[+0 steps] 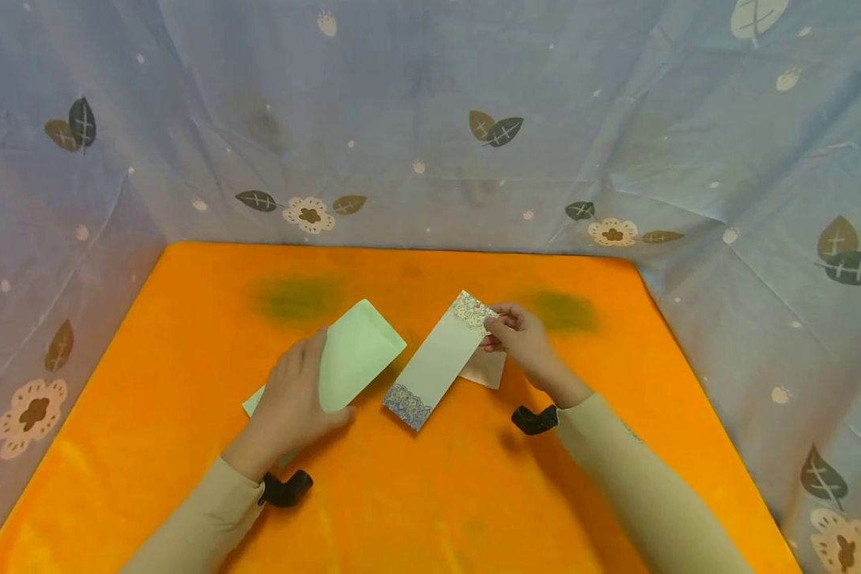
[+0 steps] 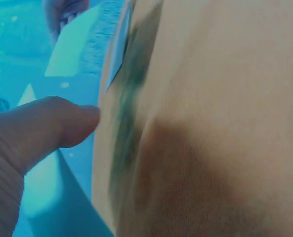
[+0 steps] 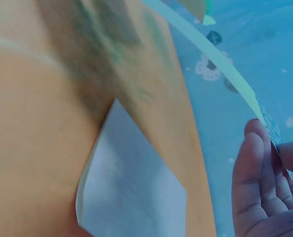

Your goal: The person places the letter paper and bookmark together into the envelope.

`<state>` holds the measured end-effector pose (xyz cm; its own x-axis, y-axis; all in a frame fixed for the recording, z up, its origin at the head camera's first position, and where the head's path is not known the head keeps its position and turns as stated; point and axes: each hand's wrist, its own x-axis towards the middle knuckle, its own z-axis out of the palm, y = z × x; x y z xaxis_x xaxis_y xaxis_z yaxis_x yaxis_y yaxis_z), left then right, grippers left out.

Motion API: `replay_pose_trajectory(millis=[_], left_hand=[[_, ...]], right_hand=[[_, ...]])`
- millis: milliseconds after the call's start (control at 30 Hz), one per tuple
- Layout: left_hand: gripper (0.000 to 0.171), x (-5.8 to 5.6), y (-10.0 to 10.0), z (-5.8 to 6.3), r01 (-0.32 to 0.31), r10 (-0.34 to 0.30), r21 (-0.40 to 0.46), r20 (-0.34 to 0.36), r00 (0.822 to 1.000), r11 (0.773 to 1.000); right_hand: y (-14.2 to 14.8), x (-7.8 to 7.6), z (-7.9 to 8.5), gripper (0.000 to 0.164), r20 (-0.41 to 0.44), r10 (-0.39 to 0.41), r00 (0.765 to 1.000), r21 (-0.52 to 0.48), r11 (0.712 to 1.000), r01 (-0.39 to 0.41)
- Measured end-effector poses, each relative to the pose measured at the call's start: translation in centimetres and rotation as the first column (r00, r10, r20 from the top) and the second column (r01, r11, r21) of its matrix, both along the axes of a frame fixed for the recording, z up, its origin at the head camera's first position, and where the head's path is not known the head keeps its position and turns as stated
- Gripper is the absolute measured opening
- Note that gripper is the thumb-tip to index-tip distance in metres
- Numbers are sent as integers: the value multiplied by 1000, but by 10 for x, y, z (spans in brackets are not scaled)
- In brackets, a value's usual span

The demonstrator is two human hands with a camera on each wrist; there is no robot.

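Note:
My left hand (image 1: 290, 391) grips a long pale green envelope (image 1: 359, 351) across its width, its thumb by the lower edge. The envelope bows, and its far end with the creased flap points up and right. The hand covers its middle. Between the thumb and fingers of my right hand (image 1: 520, 339) is the upper end of a long white card (image 1: 441, 359) with lace-like patterned bands at both ends. The card curves toward the envelope, apart from it. Partly behind the card, a folded whitish paper piece (image 3: 131, 173) lies on the table under the right hand.
An orange cloth covers the table (image 1: 430, 510), with dark greenish smudges (image 1: 297, 297) toward the back. A blue-grey curtain (image 1: 416, 119) with leaf and flower prints stands around the back and sides. A black wrist device (image 1: 534, 420) sits at each cuff.

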<state>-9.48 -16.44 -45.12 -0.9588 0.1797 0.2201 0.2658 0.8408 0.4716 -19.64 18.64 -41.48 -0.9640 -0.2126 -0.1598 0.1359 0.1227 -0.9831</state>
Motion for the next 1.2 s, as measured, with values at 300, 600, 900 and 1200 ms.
replay_pose_trajectory(millis=[300, 600, 900, 1200], left_hand=[[113, -4, 3, 6, 12, -11, 7, -64, 998, 1000], [87, 0, 4, -1, 35, -34, 19, -62, 997, 999], [109, -1, 5, -5, 18, -16, 27, -61, 998, 999], [101, 0, 6, -8, 14, -13, 41, -33, 999, 999]], right_hand=[[17, -2, 15, 40, -31, -71, 997, -52, 996, 69], [18, -4, 17, 37, -17, -50, 999, -49, 998, 49], [16, -5, 10, 38, 8, -37, 999, -51, 998, 38], [15, -4, 8, 37, 18, -32, 999, -35, 999, 32]])
